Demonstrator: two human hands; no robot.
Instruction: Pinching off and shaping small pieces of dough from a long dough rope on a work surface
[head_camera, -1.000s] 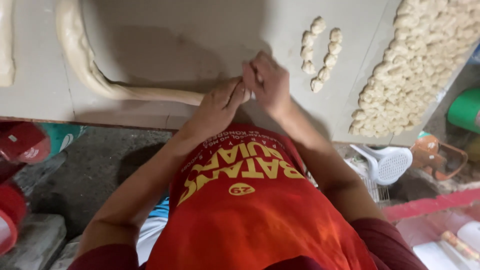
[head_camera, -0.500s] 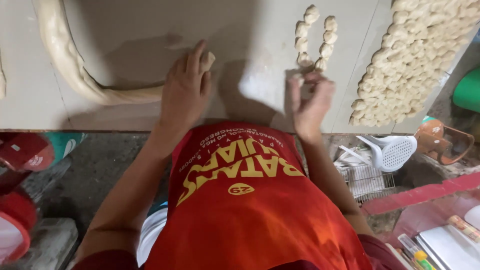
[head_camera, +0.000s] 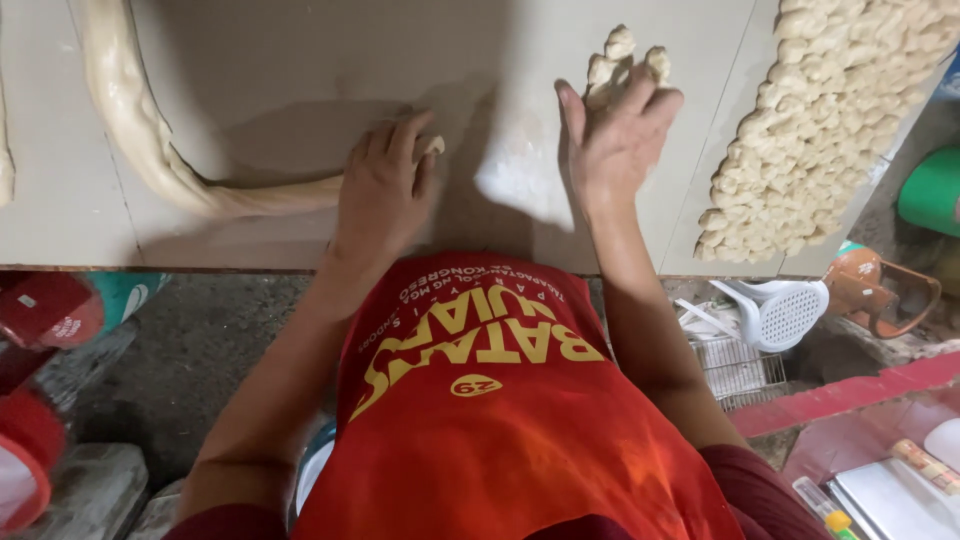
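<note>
Dough rope (head_camera: 150, 150): end under left hand (head_camera: 385, 190), fingers curled on it; right hand (head_camera: 620, 140), fingers spread, sets pieces (head_camera: 620, 60) beyond rope end—keep rows even.

A pale worktable (head_camera: 250, 60) fills the upper frame. Below it lies grey concrete floor (head_camera: 215, 340). A white plastic scoop (head_camera: 775, 312) and wire rack (head_camera: 740, 372) sit lower right, by a red-painted strip (head_camera: 850, 392).

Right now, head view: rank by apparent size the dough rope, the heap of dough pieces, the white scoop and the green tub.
1. Heap of dough pieces
2. Dough rope, long but thin
3. White scoop
4. Green tub, cut off by the frame edge, so its rank against the scoop is unsure.
</note>
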